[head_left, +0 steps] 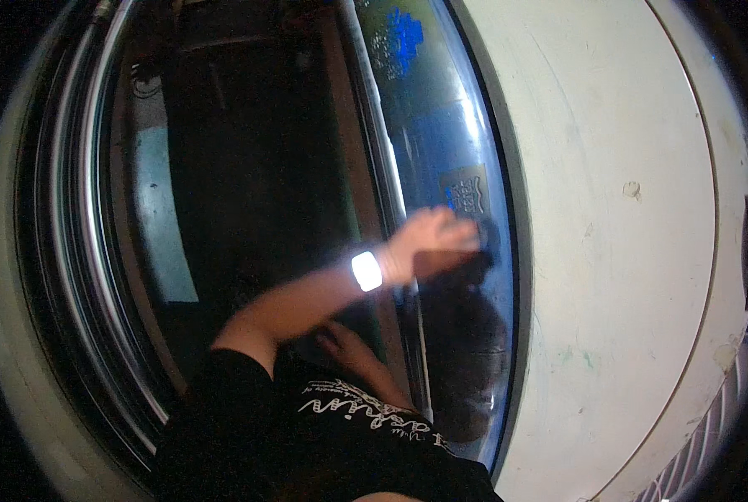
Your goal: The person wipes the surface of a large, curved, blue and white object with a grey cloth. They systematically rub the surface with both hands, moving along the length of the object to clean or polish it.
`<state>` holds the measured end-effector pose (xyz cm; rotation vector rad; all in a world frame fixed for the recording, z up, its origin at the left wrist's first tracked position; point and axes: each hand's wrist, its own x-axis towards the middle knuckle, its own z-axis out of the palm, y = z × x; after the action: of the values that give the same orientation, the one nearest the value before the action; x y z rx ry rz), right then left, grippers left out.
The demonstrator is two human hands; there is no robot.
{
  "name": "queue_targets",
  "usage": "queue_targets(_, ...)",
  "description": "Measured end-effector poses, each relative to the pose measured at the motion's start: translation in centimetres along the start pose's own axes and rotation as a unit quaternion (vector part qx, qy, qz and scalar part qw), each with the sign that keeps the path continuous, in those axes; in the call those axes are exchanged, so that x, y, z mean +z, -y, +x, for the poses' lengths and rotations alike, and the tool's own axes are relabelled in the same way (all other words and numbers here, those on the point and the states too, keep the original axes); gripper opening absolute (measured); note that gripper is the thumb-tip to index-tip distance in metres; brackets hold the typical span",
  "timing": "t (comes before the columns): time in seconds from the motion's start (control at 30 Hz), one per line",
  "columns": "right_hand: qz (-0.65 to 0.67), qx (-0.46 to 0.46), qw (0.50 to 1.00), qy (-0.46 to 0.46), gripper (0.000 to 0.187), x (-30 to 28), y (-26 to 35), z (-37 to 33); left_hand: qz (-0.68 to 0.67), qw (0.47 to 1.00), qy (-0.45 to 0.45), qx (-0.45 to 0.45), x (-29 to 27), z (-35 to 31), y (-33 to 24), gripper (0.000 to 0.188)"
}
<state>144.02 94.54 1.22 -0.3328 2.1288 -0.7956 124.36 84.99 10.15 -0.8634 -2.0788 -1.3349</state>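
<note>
Bluish panel [432, 142]; left fingers [459, 233] half-curled over it, hold unclear; right fingers [329, 339] dim, unclear.

Pane [431, 130] (between strip [387, 151] and panel [616, 276])

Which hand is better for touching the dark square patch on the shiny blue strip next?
Probably the left hand: its arm stretches out to the blue strip, and it is close to the square patch. The right hand is near the black shirt, farther away.
</note>
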Motion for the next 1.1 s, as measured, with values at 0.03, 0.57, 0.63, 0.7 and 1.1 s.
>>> queue_targets(0.03,-0.013,0.024,1.0,-0.005,0.041,-2.1,2.9,-0.3,0.125,0.982,-0.099,0.099,-2.0,1.7,2.1,0.028)
queue_targets(0.57,-0.006,0.057,0.998,0.011,0.038,-3.1,4.0,1.5,0.129,0.954,-0.227,-0.145,-5.3,4.5,8.2,0.038)
queue_targets(0.63,0.007,0.081,0.996,0.019,0.04,-3.9,4.6,2.0,0.109,0.932,-0.291,-0.187,-6.6,5.8,8.4,0.04)
queue_targets(0.7,-0.002,0.052,0.998,0.019,0.039,-2.9,0.4,2.3,0.112,0.956,-0.217,-0.161,-3.9,3.8,6.1,0.04)
queue_targets(1.1,-0.021,0.054,0.998,-0.033,0.037,-4.5,4.0,5.1,0.08,0.953,-0.255,-0.145,-5.5,5.8,9.0,0.039)
